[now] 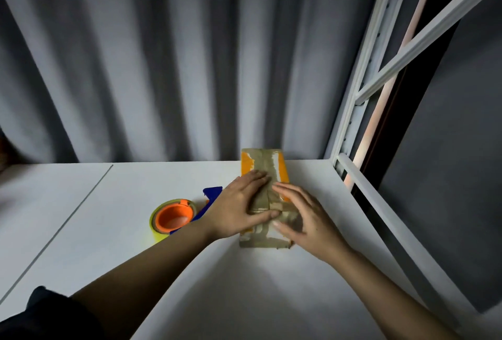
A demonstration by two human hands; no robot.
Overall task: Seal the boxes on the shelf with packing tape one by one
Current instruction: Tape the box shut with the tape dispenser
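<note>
Orange box (262, 168), wrapped in brown tape, lies flat on the white shelf (135, 231) near its right rail. Left hand (239, 210) and right hand (304, 220) both flat on top — fingers straight, pressing, gripping nothing. Tape dispenser (176, 216) sits just left of the box — untouched.

Orange box (282, 169) with white patches, overlaid by crossing strips of tan-brown tape. Tape dispenser (173, 217) — blue body, orange hub, roll with a yellow-green sheen. Shelf (135, 231) surface white, crossed by one thin dark seam; frame (361, 89) white. Curtain (163, 54) behind — grey, in vertical light-and-dark folds. Sleeve (40, 318) black.
</note>
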